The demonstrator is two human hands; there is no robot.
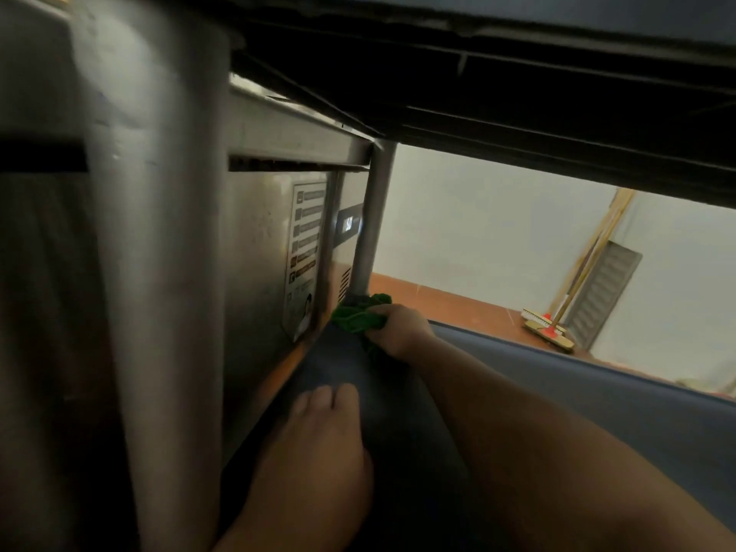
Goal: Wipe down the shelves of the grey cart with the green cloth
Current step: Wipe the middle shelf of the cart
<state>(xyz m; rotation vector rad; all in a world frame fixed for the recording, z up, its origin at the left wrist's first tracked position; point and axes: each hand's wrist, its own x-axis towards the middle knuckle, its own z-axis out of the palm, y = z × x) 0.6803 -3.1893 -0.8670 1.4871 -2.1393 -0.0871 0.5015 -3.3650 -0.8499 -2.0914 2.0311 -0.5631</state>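
Looking low between two shelves of the grey cart, along its dark blue-grey lower shelf. Long axis of the shelf running from near the camera away toward the far left corner, with its far edge stretching off to the right. Smooth, matte, dim under the shadow of the upper shelf, whose dark underside fills the top of the view.

Green cloth bunched into a crumpled wad at the far corner of the lower shelf, pressed against the foot of the far metal post. Bright leaf-green, creased, with a short tail trailing back beneath the fingers toward the camera.

Right hand closed around the cloth, fingers curled over the top, forearm stretched across the shelf from the lower right. Left hand resting palm down on the near part of the shelf, fingers together and lightly bent, gripping nothing.

Near post of the cart large and blurred at left. Just beside the cart, a stainless steel appliance bearing a label sticker and a small lit display. Beyond, a pale wall above an orange-red floor, with brooms leaning by a louvred vent.
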